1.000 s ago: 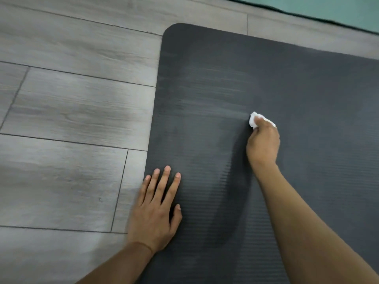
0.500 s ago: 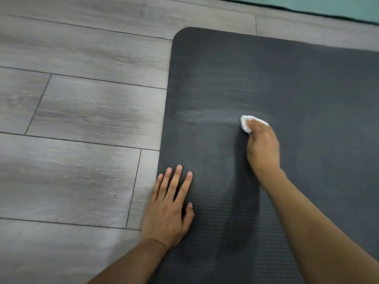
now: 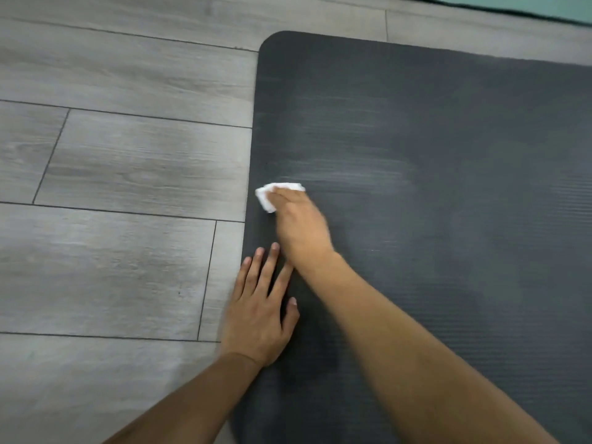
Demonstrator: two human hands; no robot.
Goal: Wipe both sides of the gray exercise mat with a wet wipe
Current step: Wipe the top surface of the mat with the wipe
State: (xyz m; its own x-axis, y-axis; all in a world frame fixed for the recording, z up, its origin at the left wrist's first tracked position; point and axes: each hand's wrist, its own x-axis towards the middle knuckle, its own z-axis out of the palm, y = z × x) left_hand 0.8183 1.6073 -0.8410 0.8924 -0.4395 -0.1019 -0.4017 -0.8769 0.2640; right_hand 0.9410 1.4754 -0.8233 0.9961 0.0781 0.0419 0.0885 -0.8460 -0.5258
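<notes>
Two hands over one big scene. Floor [image 3: 121, 174], gray wood-look planks with dark seams, fills the left half and runs along the top. Gray exercise mat [image 3: 448, 219] lies flat on the floor, fills the right half, rounded far-left corner showing, fine ribbed texture, left edge running top to bottom near the middle of the view. Pale streaks cross the mat's upper left area, the lowest streak level with the wipe. Teal strip [image 3: 544, 4] with a dark edge sits at the top right corner, beyond the mat; cannot tell what it is.

Right forearm crosses from the bottom right up toward the mat's left edge, passing just over the left hand's fingertips. Right hand [image 3: 299, 224] is on the mat, blurred, fingers bent down over the wet wipe [image 3: 267, 197] and pressing it onto the mat. Wipe is white, bunched, sticking out past the fingertips, on the mat just inside its left edge.

Left hand [image 3: 259, 318] lies palm down, flat, straddling the mat's left edge: most of it on the mat, outer side over the floor. Its fingers are straight, slightly spread, holding nothing, thumb out to the right on the mat.
</notes>
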